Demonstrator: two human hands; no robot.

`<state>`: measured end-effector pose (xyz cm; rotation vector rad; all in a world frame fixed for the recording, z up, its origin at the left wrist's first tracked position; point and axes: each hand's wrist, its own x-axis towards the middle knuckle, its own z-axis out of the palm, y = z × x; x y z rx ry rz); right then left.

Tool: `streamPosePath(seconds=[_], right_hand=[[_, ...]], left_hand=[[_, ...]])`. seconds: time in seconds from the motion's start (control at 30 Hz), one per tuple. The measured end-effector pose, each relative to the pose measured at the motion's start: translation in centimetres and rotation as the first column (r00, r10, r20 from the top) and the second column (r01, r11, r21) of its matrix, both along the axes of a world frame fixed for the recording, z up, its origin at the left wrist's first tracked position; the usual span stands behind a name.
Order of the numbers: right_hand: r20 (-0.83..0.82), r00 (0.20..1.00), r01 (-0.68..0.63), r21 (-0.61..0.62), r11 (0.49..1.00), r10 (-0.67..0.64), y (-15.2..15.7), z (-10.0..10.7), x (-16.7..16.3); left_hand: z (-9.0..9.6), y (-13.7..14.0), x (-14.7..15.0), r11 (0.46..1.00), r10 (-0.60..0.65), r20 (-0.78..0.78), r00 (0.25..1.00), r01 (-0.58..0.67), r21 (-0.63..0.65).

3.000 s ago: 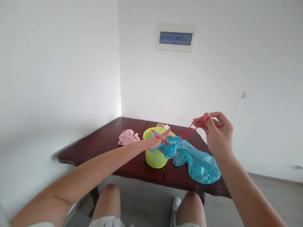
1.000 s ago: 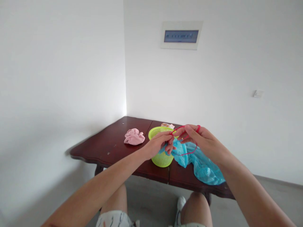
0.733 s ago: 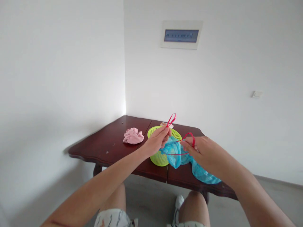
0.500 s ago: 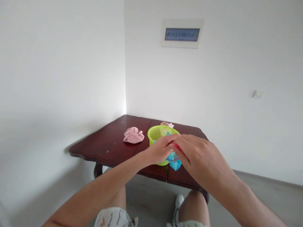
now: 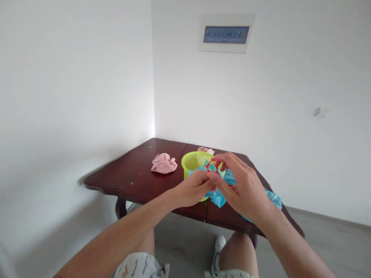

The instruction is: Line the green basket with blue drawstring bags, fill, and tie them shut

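My left hand (image 5: 193,189) is closed in a pinch on a red drawstring (image 5: 212,160), whose loop sticks up above the fingers. My right hand (image 5: 245,189) meets it from the right, thumb and fingers curled around the same string. Beneath my hands lies a light blue plastic bag (image 5: 218,199), partly hidden by them. Some of the bag hangs in front of a yellow-green mesh basket (image 5: 185,164), and some shows inside it. More blue plastic (image 5: 273,197) spreads out on the right, behind my right wrist.
A crumpled pink cloth (image 5: 164,164) rests on the dark red wooden table (image 5: 121,172), left of the basket. Behind the basket sits a small orange-and-white packet (image 5: 205,150). White walls (image 5: 185,96) border the table at the left and back.
My right hand has tilted and opened up its curl, so the red loop now shows above the fingers. More blue plastic has come into view at the right.
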<state>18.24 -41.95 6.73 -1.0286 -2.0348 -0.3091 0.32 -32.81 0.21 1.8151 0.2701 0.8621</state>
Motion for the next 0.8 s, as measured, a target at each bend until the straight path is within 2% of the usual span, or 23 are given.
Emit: streamPosePath(seconds=[0.17,0.27,0.33,0.43,0.5,0.53,0.57,0.6,0.63,0.67,0.7,0.77,0.8], right_hand=[[0.114,0.976,0.173,0.107,0.979,-0.185,-0.4,-2.9,0.9],[0.083,0.983,0.151,0.124,0.981,-0.162,-0.8,-4.9,0.3],[0.034,0.991,0.122,0.123,0.985,-0.127,-1.0,-6.6,-0.6],[0.0,0.997,0.075,0.025,0.997,-0.075,-0.9,-9.2,-2.1],[-0.035,0.998,0.041,-0.087,0.995,-0.044,-0.6,-10.5,-2.4],[-0.059,0.998,0.026,-0.12,0.992,-0.033,-0.5,-10.9,-2.3],[-0.098,0.995,0.008,-0.116,0.993,-0.019,-0.5,-11.1,-2.0],[-0.154,0.988,-0.012,-0.074,0.997,0.001,-0.4,-11.1,-1.6],[-0.224,0.974,-0.024,-0.006,1.0,0.022,-0.4,-10.9,-1.2],[-0.298,0.954,-0.026,0.069,0.997,0.046,-0.3,-10.5,-0.7],[-0.366,0.928,-0.022,0.119,0.993,0.065,-0.1,-10.1,-0.4],[-0.476,0.876,-0.035,0.103,0.994,0.08,0.6,-9.2,0.0],[-0.514,0.854,-0.071,0.038,0.997,0.08,1.1,-8.9,0.0]], left_hand=[[0.1,0.6,-0.5,0.992,-0.033,-0.006,0.999,0.032,-0.124],[0.0,1.1,-0.6,0.982,0.026,-0.018,0.999,-0.029,-0.187],[-0.2,1.7,-0.6,0.963,0.071,0.028,0.997,-0.061,-0.262],[-0.3,2.1,-0.8,0.936,0.027,0.108,0.994,0.013,-0.352],[0.2,1.9,-1.5,0.949,-0.058,0.1,0.993,0.086,-0.303],[0.6,1.7,-1.9,0.973,-0.069,0.06,0.996,0.08,-0.216],[1.1,1.3,-2.4,0.996,-0.044,-0.002,0.999,0.044,-0.074],[1.6,0.9,-2.9,0.993,0.023,-0.067,0.997,-0.015,0.119],[2.1,0.4,-3.4,0.938,0.12,-0.116,0.986,-0.074,0.34],[2.7,0.1,-3.7,0.826,0.224,-0.134,0.965,-0.115,0.551],[3.2,-0.2,-4.0,0.678,0.315,-0.12,0.942,-0.135,0.722],[3.9,-0.4,-4.1,0.392,0.43,-0.035,0.902,-0.151,0.907],[4.2,-0.2,-4.0,0.282,0.471,0.022,0.882,-0.175,0.943]])
